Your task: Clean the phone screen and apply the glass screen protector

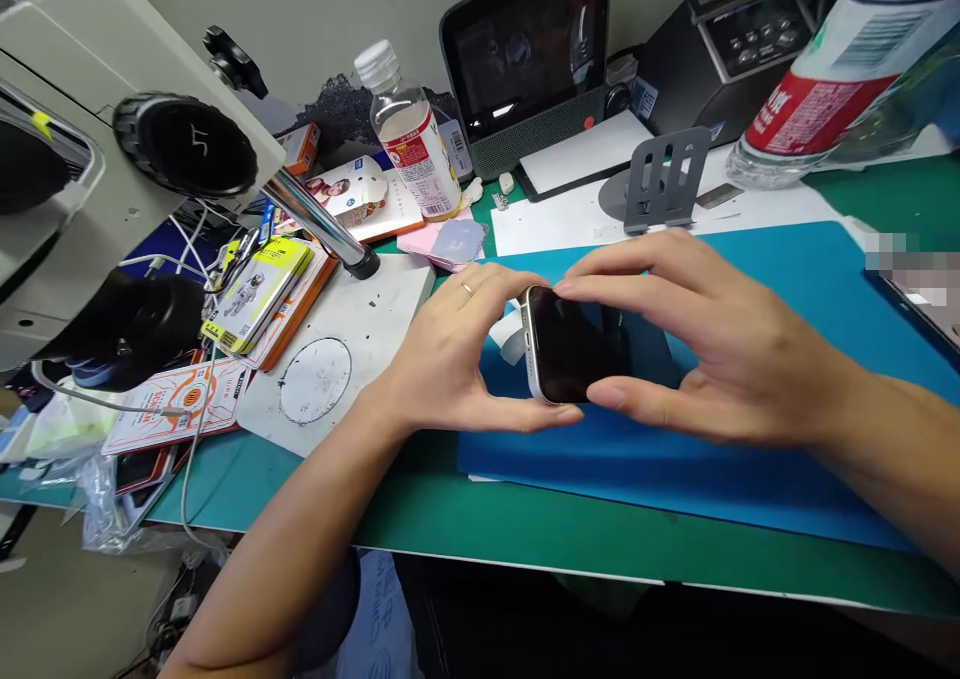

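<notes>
A smartphone (576,347) with a black screen and a pale metal frame is held a little above the blue mat (720,489). My left hand (465,359), with a ring on one finger, grips the phone's near-left end between thumb and fingers. My right hand (720,344) pinches its long edges, thumb at the lower edge and fingertips at the upper one. Under the phone's left end, a small whitish film piece (511,337) shows on the mat. The phone's back is hidden.
A microscope (135,139) with a metal post stands at left over its white base (390,304). Boxes (259,294) and cables crowd beside it. Behind are a drink bottle (420,149), a smart display (525,69), a grey phone stand (667,181) and a large water bottle (832,89).
</notes>
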### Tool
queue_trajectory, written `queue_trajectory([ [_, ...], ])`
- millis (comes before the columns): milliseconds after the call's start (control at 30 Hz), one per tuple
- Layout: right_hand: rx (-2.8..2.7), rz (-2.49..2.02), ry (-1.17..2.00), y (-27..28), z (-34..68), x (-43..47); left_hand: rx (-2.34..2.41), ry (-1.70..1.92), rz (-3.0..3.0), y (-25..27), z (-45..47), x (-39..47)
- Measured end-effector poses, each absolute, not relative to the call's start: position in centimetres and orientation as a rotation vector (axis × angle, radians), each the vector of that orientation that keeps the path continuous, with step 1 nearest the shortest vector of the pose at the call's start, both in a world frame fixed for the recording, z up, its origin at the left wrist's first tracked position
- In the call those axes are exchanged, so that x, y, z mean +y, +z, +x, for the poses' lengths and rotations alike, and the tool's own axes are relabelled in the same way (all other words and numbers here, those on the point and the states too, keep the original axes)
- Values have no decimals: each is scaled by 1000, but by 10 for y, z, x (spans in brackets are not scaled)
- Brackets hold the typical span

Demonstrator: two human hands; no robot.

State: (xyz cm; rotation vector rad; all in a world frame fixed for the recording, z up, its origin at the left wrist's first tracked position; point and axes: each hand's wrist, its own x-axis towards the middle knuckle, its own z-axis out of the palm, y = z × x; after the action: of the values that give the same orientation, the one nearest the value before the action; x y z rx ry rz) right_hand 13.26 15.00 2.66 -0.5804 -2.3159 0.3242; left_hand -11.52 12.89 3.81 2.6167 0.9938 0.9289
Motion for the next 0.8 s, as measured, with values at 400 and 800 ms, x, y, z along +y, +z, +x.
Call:
queue_trajectory([
  [400, -2257, -517, 174, 29, 129, 144, 847, 1031, 2653, 35, -115, 130],
  [800, -2268, -650, 339, 47, 114, 137, 860, 1064, 2598, 30, -114, 130],
])
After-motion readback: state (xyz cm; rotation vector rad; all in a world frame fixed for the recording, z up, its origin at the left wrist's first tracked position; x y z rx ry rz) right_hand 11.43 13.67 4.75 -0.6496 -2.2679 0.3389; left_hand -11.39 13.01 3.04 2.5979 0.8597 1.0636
